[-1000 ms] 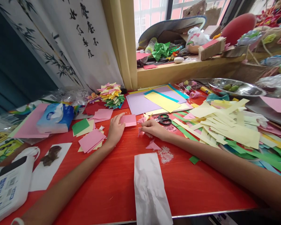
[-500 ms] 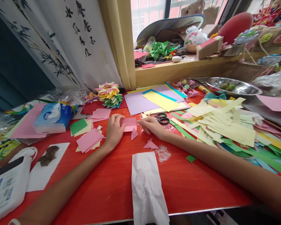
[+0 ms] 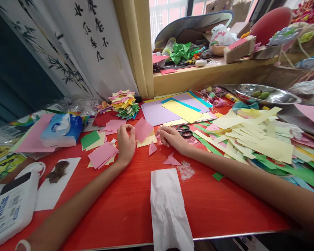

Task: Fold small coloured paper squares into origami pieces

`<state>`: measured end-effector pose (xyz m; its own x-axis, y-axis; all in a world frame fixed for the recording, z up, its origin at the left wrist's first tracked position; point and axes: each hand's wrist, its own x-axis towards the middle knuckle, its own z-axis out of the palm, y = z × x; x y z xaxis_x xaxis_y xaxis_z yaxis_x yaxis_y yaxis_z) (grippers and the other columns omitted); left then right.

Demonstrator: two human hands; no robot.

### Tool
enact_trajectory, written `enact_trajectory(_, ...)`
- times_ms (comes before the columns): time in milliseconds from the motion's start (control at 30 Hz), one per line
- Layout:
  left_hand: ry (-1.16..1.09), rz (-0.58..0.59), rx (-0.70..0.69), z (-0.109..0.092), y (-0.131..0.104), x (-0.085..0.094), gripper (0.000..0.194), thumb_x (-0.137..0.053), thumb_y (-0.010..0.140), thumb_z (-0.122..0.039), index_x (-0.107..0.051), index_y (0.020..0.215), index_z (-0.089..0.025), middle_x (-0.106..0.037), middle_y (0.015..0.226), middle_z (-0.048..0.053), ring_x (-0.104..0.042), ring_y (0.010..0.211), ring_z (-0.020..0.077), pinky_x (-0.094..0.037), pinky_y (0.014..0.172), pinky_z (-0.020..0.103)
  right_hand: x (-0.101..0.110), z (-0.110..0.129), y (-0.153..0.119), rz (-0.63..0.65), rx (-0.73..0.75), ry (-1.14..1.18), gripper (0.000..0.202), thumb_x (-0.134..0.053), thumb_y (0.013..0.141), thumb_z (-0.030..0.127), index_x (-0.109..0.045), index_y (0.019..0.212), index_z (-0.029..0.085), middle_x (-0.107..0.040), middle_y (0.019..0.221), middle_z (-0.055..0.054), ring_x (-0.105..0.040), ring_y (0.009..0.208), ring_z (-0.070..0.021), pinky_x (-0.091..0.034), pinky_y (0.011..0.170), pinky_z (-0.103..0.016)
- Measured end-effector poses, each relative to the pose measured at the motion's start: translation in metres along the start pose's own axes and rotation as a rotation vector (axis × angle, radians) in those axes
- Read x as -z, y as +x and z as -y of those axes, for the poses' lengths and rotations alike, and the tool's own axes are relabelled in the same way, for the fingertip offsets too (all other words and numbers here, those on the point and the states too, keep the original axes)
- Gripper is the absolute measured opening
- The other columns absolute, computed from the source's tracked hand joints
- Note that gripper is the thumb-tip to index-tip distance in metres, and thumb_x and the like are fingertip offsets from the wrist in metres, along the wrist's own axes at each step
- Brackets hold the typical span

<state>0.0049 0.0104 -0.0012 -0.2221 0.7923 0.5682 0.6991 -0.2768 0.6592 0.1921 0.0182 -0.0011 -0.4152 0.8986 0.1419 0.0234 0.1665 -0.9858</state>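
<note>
My left hand (image 3: pixel 127 143) pinches the edge of a pink paper square (image 3: pixel 143 129), which is lifted and tilted toward my right hand. Beneath it a pale yellow paper square (image 3: pixel 147 140) lies on the table. My right hand (image 3: pixel 172 140) has its fingers curled together just right of the papers; whatever they may hold is too small to make out. Black-handled scissors (image 3: pixel 185 131) lie just beyond it. Two small folded pink paper pieces, a triangle (image 3: pixel 152 149) and a wider one (image 3: pixel 172 160), rest in front of my hands beside a clump of clear bits (image 3: pixel 185 170).
Pink squares (image 3: pixel 103 155) and a green square (image 3: pixel 90 140) lie left. A layered folded-paper stack (image 3: pixel 125 104) stands behind. Paper strips (image 3: pixel 251 132) heap up at right, near a metal bowl (image 3: pixel 267 94). A white paper bag (image 3: pixel 169 205) hangs over the front edge.
The pink square has risen and turned from lying flat to tilted up in my left hand, uncovering the yellow one. My right hand stays near the same spot.
</note>
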Motion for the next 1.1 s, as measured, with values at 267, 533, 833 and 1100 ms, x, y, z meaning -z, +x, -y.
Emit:
enact_trajectory(267,-0.163,0.101,-0.206,-0.014,-0.018,0.005,0.012,-0.041,0.087,-0.031,-0.041,0.093,-0.020,-0.056,0.088,0.002,-0.057,0.078,0.0109,-0.044,0.066,0.023,-0.004,0.010,-0.006,0.076,-0.027,-0.118,0.032,-0.053,0.074,0.047,-0.051,0.076,0.015,-0.049,0.060,0.002,-0.038,0.047,-0.0057,-0.029,0.046,-0.022)
enact_trajectory(533,-0.148,0.256,-0.175,-0.017,-0.012,0.007,0.015,-0.050,0.081,-0.030,-0.049,0.093,-0.020,-0.058,0.086,0.000,-0.055,0.071,0.0084,-0.044,0.065,0.021,-0.006,0.000,-0.005,0.042,-0.077,-0.023,0.031,-0.047,0.077,0.046,-0.049,0.075,0.015,-0.048,0.062,0.001,-0.042,0.053,-0.0083,-0.033,0.050,-0.023)
enact_trajectory(833,-0.241,0.261,-0.125,-0.008,-0.005,0.002,0.017,-0.053,0.078,-0.032,-0.054,0.090,-0.019,-0.058,0.083,0.000,-0.054,0.071,0.0091,-0.045,0.064,0.021,-0.001,-0.001,-0.005,0.138,-0.082,-0.143,0.029,-0.053,0.076,0.044,-0.055,0.077,0.015,-0.058,0.074,-0.004,-0.050,0.062,-0.0120,-0.038,0.053,-0.024)
enact_trajectory(1100,0.018,0.184,-0.481,-0.014,-0.011,0.008,0.007,-0.049,0.080,-0.018,-0.056,0.083,-0.018,-0.057,0.077,0.001,-0.051,0.074,0.0123,-0.045,0.069,0.027,-0.001,0.005,-0.003,0.053,-0.090,0.049,0.037,-0.048,0.078,0.049,-0.055,0.073,0.014,-0.057,0.072,-0.002,-0.050,0.063,-0.0102,-0.039,0.059,-0.024)
